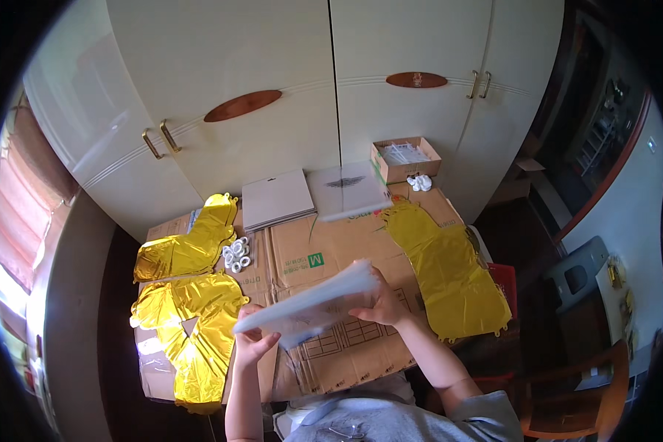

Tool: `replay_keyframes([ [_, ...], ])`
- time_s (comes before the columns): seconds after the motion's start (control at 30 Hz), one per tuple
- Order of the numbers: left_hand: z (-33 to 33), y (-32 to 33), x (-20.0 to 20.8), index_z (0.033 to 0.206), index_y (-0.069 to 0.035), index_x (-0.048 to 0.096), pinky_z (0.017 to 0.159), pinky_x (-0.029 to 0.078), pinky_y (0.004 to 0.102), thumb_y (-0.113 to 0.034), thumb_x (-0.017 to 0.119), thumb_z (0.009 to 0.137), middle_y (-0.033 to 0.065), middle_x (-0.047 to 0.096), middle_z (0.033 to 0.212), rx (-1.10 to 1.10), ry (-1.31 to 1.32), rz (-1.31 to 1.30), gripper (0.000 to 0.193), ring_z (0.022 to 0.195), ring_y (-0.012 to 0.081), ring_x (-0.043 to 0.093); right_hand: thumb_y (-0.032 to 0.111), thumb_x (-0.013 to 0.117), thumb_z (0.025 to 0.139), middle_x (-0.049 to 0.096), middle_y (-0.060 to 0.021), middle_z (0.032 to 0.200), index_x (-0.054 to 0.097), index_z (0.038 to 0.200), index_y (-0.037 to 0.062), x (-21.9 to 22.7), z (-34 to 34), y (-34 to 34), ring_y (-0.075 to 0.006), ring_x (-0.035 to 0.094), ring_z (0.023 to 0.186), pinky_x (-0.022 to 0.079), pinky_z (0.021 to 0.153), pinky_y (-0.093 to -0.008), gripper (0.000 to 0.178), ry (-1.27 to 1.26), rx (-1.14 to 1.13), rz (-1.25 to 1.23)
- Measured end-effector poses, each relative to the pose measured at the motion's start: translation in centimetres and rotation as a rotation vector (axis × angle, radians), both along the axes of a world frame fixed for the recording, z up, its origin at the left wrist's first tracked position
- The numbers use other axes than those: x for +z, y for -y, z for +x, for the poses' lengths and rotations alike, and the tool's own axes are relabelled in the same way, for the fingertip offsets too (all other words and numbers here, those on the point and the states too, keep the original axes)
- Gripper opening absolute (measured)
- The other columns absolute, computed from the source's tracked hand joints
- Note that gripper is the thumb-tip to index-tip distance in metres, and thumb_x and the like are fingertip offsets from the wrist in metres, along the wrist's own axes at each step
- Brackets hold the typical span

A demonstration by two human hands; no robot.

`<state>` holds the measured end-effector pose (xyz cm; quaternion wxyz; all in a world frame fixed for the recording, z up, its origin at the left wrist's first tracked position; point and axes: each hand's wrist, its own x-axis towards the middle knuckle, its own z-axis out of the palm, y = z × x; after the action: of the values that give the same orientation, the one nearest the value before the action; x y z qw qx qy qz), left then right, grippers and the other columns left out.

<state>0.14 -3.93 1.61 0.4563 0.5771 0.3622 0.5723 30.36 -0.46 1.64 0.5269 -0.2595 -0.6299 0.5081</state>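
Between my two hands a translucent plastic bag (309, 302) is stretched out above the table, tilted with its right end higher. My left hand (253, 340) grips its left end, thumb on the near side. My right hand (381, 300) pinches the right end. Flat gold foil balloons lie on both sides: one lower left (199, 331), one upper left (191, 239), and one on the right (453, 269). Several small white ribbon rolls (236, 254) sit beside the left balloons.
Flattened cardboard (346, 250) covers the table. At the back lie a stack of grey cards (276, 200), a pile of clear plastic bags (350, 191) and a small box (398, 171) of white sticks. A crumpled white thing (420, 183) is beside the box. Cabinet doors (258, 66) rise behind.
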Motion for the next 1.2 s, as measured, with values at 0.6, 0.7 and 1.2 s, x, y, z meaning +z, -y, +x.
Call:
replay_keyframes([
  [0.6,1.2,0.6,0.5,0.089,0.003,0.061,0.083,0.047,0.0427,-0.019,0.065,0.077,0.0178,0.061,0.095,-0.249,-0.194,0.202,0.026,0.097,0.0331,0.057,0.017,0.075,0.064,0.046,-0.0114,0.111,0.033,0.123,0.0046,0.6,0.1,1.2,-0.0235,0.044,0.106,0.035,0.091,-0.0359,0.074,0.144,-0.277,0.196],
  [0.7,1.8,1.5,0.7,0.083,0.0,0.063,0.068,0.048,0.0299,-0.004,0.063,0.075,0.0111,0.063,0.081,-0.048,-0.232,0.093,0.009,0.072,0.0191,0.06,0.018,0.076,0.062,0.043,-0.0133,0.114,0.034,0.121,0.0017,2.0,-0.4,2.2,-0.0268,0.041,0.108,0.032,0.092,-0.037,0.074,0.215,-0.656,0.382],
  [1.2,1.7,1.7,-0.1,0.088,0.002,0.059,0.08,0.047,0.0376,0.005,0.053,0.073,0.0189,0.062,0.091,-0.054,-0.157,-0.004,0.016,0.092,0.0302,0.06,0.001,0.072,0.061,0.05,-0.0148,0.108,0.043,0.104,0.0053,0.6,-0.5,4.8,-0.0275,0.05,0.096,0.042,0.08,-0.0333,0.052,0.101,-0.669,0.436],
])
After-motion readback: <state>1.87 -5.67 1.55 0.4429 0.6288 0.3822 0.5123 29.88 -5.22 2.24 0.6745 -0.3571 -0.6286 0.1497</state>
